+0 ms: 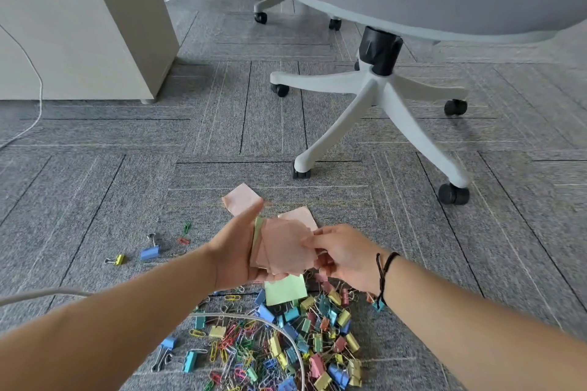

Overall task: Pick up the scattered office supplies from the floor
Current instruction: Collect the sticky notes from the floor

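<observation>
Nearest the lens: two bare forearms reaching forward over a heap of binder clips and paper clips (pixel 286 343) spread on the grey carpet (pixel 95 187), with a pale cable (pixel 247 316) curving across the heap.

Above the heap, held off the floor: a small stack of pink sticky notes (pixel 282 251) with a green edge showing at its left side. Left hand (pixel 236 251) cupped under and behind the stack, palm turned rightward, thumb raised toward the far side, fingers mostly hidden by the paper. Right hand (pixel 344 252) pinching the stack's right edge between thumb and forefinger, remaining fingers loosely curled below; black cord bracelet (pixel 384 276) on that wrist.

Relative to the held stack:
- Just beyond, on the carpet: a loose pink note (pixel 241 198), tilted like a diamond, partly covered by the left thumb; closer to the left hand.
- Just beyond and to the right: another pink note (pixel 300 216), mostly hidden behind the stack.
- Directly below: a green note (pixel 286 290) lying on the heap's far edge; about equally near both hands.
- Well to the left: a blue binder clip (pixel 149 251), a yellow binder clip (pixel 118 260), and a few stray paper clips, apart from the heap.
- Far beyond: an office chair base (pixel 378 95) on castors, and a cabinet (pixel 79 25) far left.

No container anywhere in view, so no telling where the gathered notes go. Probably mid-gathering of notes: stack in hand, notes and every clip still on the floor.
</observation>
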Demonstrator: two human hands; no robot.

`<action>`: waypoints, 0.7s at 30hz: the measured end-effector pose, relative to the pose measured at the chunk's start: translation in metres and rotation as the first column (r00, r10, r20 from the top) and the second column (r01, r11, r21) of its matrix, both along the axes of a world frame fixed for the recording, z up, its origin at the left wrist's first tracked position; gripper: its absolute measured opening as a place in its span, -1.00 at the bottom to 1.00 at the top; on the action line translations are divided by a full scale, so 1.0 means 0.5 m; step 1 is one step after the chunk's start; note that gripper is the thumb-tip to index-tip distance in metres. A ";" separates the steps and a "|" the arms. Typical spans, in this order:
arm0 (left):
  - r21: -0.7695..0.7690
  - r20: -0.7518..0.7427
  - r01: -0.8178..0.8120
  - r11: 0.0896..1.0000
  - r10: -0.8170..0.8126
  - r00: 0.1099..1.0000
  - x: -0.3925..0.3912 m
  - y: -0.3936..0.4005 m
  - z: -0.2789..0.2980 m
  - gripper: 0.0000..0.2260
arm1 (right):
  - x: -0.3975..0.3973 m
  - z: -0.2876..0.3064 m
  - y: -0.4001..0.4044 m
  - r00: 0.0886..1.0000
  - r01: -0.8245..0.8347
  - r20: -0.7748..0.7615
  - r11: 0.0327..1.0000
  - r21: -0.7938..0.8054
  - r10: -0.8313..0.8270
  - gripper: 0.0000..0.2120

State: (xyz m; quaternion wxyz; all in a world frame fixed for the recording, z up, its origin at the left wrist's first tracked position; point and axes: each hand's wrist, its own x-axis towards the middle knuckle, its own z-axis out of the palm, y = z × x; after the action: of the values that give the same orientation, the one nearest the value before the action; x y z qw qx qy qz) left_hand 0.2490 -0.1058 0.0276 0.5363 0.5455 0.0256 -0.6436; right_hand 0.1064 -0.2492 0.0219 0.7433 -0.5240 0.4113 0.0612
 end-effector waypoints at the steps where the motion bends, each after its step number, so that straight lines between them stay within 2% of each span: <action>1: 0.001 -0.015 -0.025 1.000 0.025 1.000 0.003 0.000 -0.003 -0.37 | -0.001 0.000 0.000 1.000 0.004 0.005 1.000 0.011 -0.004 -0.90; 4: 0.009 -0.047 -0.022 1.000 0.023 0.999 0.008 0.003 -0.003 -0.40 | -0.003 0.000 0.000 1.000 0.000 0.012 1.000 -0.002 0.000 -0.88; 8: -0.024 -0.091 0.023 0.999 -0.026 0.996 0.006 0.011 -0.001 -0.58 | -0.002 0.000 0.001 1.000 0.020 0.013 0.999 -0.039 -0.020 -0.77; 11: -0.063 -0.065 0.052 0.997 -0.056 0.996 -0.002 0.007 0.014 -0.72 | -0.003 -0.001 0.004 0.999 0.050 0.018 0.996 -0.072 -0.048 -0.69; 17: -0.082 -0.043 0.000 0.997 -0.004 0.999 -0.004 0.007 0.016 -0.82 | -0.012 0.002 -0.006 1.000 0.010 -0.010 0.990 -0.140 -0.012 -0.75; 21: -0.093 -0.026 -0.040 0.995 0.038 0.999 -0.005 0.005 0.007 -0.87 | -0.013 0.004 -0.006 0.998 0.059 0.014 0.983 -0.175 -0.057 -0.79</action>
State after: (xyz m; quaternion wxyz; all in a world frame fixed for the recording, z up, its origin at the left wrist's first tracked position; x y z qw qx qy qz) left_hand 0.2467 -0.1033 0.0310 0.5732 0.5115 0.0123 -0.6400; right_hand 0.1001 -0.2523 0.0240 0.6977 -0.5753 0.4270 0.0008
